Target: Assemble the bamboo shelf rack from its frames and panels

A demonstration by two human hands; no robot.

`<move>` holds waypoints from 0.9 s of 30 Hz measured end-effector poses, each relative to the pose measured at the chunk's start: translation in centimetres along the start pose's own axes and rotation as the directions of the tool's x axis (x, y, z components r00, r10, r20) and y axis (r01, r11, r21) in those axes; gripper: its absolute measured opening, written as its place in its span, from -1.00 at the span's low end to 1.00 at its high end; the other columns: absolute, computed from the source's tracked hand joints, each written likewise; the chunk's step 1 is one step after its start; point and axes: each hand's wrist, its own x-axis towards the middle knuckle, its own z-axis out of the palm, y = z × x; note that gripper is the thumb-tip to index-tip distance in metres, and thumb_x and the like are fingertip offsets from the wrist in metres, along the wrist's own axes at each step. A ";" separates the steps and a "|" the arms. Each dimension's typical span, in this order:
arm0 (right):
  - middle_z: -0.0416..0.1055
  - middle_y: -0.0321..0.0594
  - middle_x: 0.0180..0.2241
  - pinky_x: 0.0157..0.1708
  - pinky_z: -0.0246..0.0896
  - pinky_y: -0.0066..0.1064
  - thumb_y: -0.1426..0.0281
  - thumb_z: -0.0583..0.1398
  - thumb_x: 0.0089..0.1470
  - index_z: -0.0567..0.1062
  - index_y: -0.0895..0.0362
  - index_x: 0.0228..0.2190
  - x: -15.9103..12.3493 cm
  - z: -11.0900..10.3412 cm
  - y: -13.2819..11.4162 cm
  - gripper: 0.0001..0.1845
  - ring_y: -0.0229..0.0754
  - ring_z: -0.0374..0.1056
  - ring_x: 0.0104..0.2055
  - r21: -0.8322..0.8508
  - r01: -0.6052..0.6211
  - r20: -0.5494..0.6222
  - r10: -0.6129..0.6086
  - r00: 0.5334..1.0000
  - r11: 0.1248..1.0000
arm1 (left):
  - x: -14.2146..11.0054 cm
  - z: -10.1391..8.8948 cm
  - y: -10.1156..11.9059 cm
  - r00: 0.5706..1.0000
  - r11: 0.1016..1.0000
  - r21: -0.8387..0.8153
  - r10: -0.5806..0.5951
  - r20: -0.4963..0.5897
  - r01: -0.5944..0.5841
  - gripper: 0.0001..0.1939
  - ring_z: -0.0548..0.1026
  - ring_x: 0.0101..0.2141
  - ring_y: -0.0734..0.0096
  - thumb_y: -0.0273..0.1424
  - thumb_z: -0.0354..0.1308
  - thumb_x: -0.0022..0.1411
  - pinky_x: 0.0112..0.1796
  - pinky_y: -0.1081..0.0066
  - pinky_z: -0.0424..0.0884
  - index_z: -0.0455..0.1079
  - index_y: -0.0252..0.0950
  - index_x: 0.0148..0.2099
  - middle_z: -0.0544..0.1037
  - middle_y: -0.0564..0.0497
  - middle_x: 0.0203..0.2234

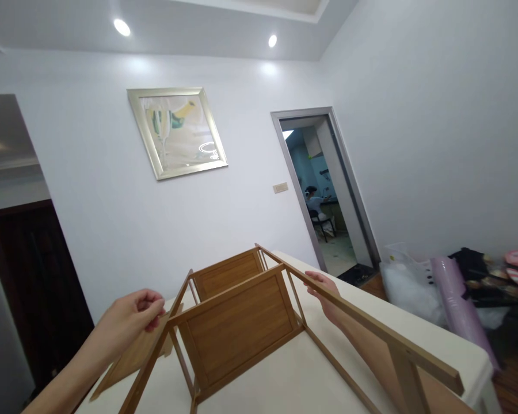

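A bamboo shelf rack [237, 322] lies tipped on a white table [440, 339], its panels and thin rails pointing towards me. My left hand [132, 316] is closed in a pinch at the rack's left rail, near a loose bamboo board [129, 359]. My right hand [323, 293] reaches behind the long right rail [371, 322], fingers curled against it; part of the hand is hidden by the rail.
A framed picture [176, 132] hangs on the white wall. An open doorway [323, 195] shows a person seated in the far room. Bags and a purple roll [457, 299] are piled at the right. A dark door [30, 287] stands at the left.
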 end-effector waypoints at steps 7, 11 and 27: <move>0.53 -0.15 -0.36 -0.28 0.25 -0.34 0.18 0.33 -0.20 0.53 0.14 -0.35 1.9 0.3 -7.4 -0.64 -0.12 0.39 -0.28 0.000 0.187 -0.074 -0.186 0.980 0.982 | 1.5 5.1 13.6 0.947 0.967 -0.251 0.117 0.300 -0.040 -0.79 0.52 -0.54 0.35 -0.25 0.22 -0.06 -0.45 0.38 0.44 0.34 -0.27 -0.45 0.57 0.01 -0.56; 0.53 -0.20 -0.36 -0.27 0.29 -0.33 0.15 0.35 -0.12 0.54 0.14 -0.33 -0.2 2.5 -12.4 -0.64 -0.17 0.41 -0.30 -0.020 0.440 0.222 -0.425 0.878 0.898 | 1.8 9.0 18.8 0.896 0.916 -0.399 0.157 0.414 0.024 -0.80 0.55 -0.44 0.33 -0.30 0.27 -0.08 -0.34 0.34 0.46 0.37 -0.30 -0.43 0.61 -0.06 -0.46; 0.58 -0.24 -0.35 -0.17 0.35 -0.29 0.41 0.22 0.10 0.62 0.00 -0.31 -2.6 3.3 -13.6 -0.85 -0.15 0.47 -0.26 -0.222 0.826 0.294 -0.772 0.563 0.518 | 3.2 15.9 23.6 0.834 0.701 -0.666 0.189 0.518 0.255 -0.85 0.50 -0.35 0.41 -0.40 0.22 -0.04 -0.24 0.43 0.39 0.49 -0.40 -0.39 0.56 -0.08 -0.41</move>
